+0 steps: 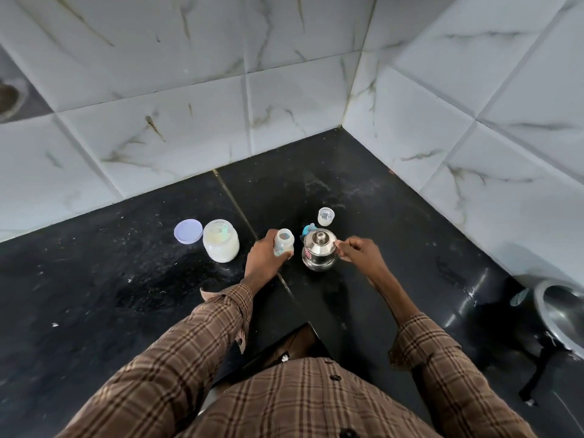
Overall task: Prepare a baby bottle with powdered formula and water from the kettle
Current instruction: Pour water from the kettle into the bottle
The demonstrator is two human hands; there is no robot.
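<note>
Just left of the frame's centre, the left hand (264, 259) curls its fingers and thumb round a small clear plastic baby bottle (283, 245) with coloured prints on its side; the bottle stands upright on the black polished stone counter (94, 295) with its mouth open, and whatever is inside cannot be made out. Just beside it to the right stands a small shiny steel kettle (318, 253) with a domed lid and a knob on top, the lid in place, so its contents are hidden. The right hand (358, 252) is at the kettle's right side with its fingers curled in; they seem to close on the kettle's handle, though the handle itself is hidden behind them. Behind the kettle's upper left edge a blue plastic piece (308, 229) peeks out, too covered to identify. Further back, toward the tiled corner, sits a small clear plastic cap (326, 216), upright and apart from the kettle. Left of the bottle, a wide clear plastic jar (220, 245) stands open, holding pale cream powder with what looks like a scoop lying in it. Its round pale lilac lid (188, 231) lies flat on the counter just beside the jar, on the left. At the right edge of the frame part of a steel bowl (561, 314) shows.
</note>
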